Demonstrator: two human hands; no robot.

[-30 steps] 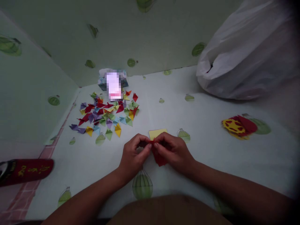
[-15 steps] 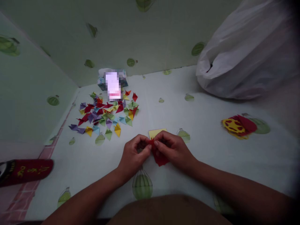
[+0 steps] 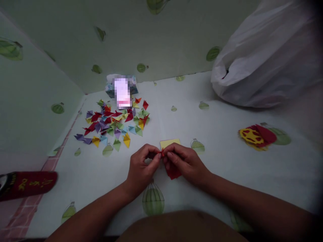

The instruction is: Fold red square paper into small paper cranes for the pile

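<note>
Between my two hands is a small red folded paper piece (image 3: 162,153), seen mostly as a thin sliver. My left hand (image 3: 143,165) pinches its left side with thumb and forefinger. The fingers of my right hand (image 3: 186,163) are closed on its right side, thumb bent over the top. Under the right hand lies red paper (image 3: 174,173), partly covered by the fingers. Just beyond the fingertips is a pad of yellow paper squares (image 3: 170,143), its near edge hidden. Farther left, many folded paper pieces (image 3: 113,123) in several colours are scattered.
A lit phone (image 3: 122,92), pixelated, leans on a tissue box (image 3: 109,90) behind the folded papers. At right stand a large white plastic bag (image 3: 254,64) and red and yellow paper cut-outs (image 3: 256,137). A red can (image 3: 32,184) lies at the left edge of the patterned tabletop (image 3: 191,215).
The red folded paper has turned and now shows narrower between my fingertips. My left hand has shifted slightly left. The things around have stayed in place.
</note>
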